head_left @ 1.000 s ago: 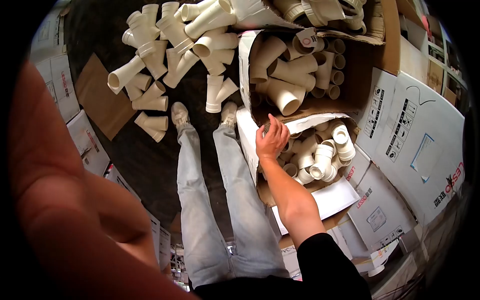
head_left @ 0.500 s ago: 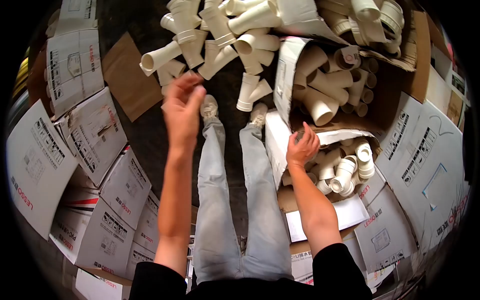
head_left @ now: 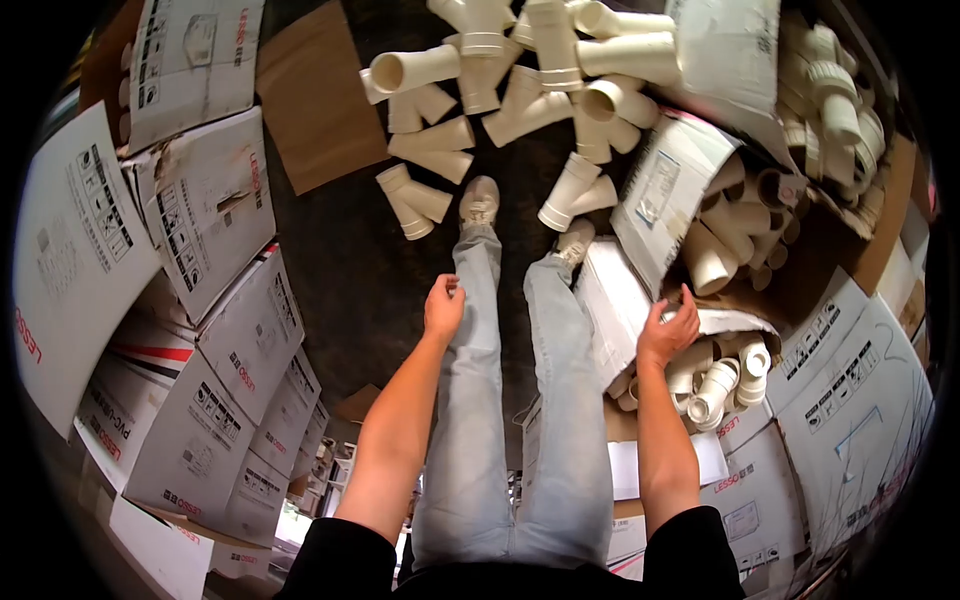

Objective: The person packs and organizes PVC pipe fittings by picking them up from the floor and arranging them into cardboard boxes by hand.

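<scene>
My left hand point(head_left: 444, 308) is beside my left knee, its fingers curled in, with nothing seen in them. My right hand point(head_left: 668, 328) is at the edge of an open carton point(head_left: 613, 320), fingers apart and over its white flap; whether it presses on the cardboard I cannot tell. Just right of that hand, small white pipe fittings point(head_left: 715, 392) fill the carton. Beyond it, another carton point(head_left: 660, 190) lies open with larger white branch fittings point(head_left: 710, 255) inside. On the dark floor ahead of my feet, several Y-shaped pipe fittings point(head_left: 412, 202) lie loose and piled.
Stacked white cartons point(head_left: 205, 210) line the left side. A flat brown cardboard sheet point(head_left: 322, 100) lies on the floor beside them. At the upper right stands another open carton of fittings point(head_left: 835, 100). White carton panels point(head_left: 850, 400) stand on the right.
My left hand has drawn back from the loose fittings toward my knee, its fingers now curled. Floor fittings it partly covered now show fully. My right hand stays by the carton flap. The view has shifted.
</scene>
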Available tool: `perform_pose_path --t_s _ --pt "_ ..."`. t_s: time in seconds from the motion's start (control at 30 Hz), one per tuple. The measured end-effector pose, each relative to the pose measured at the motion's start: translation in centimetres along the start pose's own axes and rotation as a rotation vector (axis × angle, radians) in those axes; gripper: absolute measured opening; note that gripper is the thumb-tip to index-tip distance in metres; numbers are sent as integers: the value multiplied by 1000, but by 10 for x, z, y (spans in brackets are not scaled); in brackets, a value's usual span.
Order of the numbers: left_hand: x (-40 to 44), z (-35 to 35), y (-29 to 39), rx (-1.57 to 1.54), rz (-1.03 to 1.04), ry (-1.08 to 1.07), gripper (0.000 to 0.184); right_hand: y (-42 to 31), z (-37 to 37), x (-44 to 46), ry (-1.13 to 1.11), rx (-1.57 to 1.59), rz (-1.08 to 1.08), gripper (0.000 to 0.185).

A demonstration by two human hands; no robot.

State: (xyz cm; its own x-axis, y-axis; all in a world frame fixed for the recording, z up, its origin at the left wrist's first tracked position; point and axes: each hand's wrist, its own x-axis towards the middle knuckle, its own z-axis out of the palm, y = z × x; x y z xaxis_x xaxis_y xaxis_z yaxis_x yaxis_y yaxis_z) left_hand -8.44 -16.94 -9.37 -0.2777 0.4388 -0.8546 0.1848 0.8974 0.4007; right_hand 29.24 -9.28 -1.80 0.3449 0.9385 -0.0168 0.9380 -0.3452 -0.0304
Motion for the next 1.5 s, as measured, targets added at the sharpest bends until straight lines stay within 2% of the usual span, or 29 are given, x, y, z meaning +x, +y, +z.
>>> perform_pose_path --t_s 0.07,0.1,0.13,0.2,0.3,0.43,0.47,0.53,0.57,0.63,0.67,0.7,0.73,0.77,0.8,0.87,0.9,0.93,1.0,1.03,1.07,1.13,1.27,1.37,1.43,1.5 --pt "11 -5 -31 226 -147 111 41 -3 -2 -2 0 -18 -10 49" --pt "10 -11 -24 148 -241 120 41 -11 -8 0 4 -39 -136 51" --pt "14 -15 -29 128 -246 127 41 -19 -12 4 9 -62 -260 52" --pt "27 -27 -41 193 -166 159 39 -50 -14 10 -6 100 -484 55" --pt "53 -44 -45 134 -38 208 37 -112 15 15 -144 370 -573 55" --pt "92 -69 -36 183 61 264 35 -205 66 39 -424 523 -561 37" --pt "103 -75 -34 227 94 275 34 -216 88 43 -561 524 -512 33" --pt "122 -84 -16 358 153 330 35 -235 132 45 -779 523 -410 35" --pt "129 -90 -4 419 182 343 38 -242 158 46 -785 518 -420 35" --pt "151 -97 6 475 204 357 41 -259 201 49 -942 657 -158 40" --pt "163 -99 8 517 299 383 45 -267 216 51 -947 650 -162 40" --pt "175 -101 7 559 395 408 48 -278 224 53 -860 641 -151 40" --pt "188 -101 6 555 389 406 48 -289 229 55 -772 633 -142 41" --pt "200 -101 4 612 446 445 51 -297 231 56 -691 580 -261 40" --pt "211 -100 4 669 505 484 53 -305 230 60 -695 575 -263 40" --pt "228 -99 5 721 454 449 57 -318 232 64 -587 278 -721 37" --pt "233 -98 7 761 437 464 58 -321 240 64 -530 175 -801 45" --pt "236 -97 9 801 420 479 59 -325 247 62 -532 172 -801 45" --pt "244 -98 9 837 424 480 63 -340 256 57 -671 175 -463 56" --pt "248 -97 6 822 402 457 58 -350 252 61 -754 86 -474 65" --pt "250 -96 2 808 379 433 54 -352 255 61 -756 85 -477 65" --pt "248 -99 10 824 371 417 46 -354 260 60 -743 -107 -559 59" --pt "240 -100 12 807 401 420 27 -352 271 69 -744 -138 -583 55" --pt "228 -94 16 767 402 392 22 -347 276 77 -748 -17 -593 44" --pt "219 -89 18 754 439 369 19 -346 280 86 -1376 840 149 34" --pt "206 -84 22 756 561 377 12 -343 279 72 -1361 954 198 28"
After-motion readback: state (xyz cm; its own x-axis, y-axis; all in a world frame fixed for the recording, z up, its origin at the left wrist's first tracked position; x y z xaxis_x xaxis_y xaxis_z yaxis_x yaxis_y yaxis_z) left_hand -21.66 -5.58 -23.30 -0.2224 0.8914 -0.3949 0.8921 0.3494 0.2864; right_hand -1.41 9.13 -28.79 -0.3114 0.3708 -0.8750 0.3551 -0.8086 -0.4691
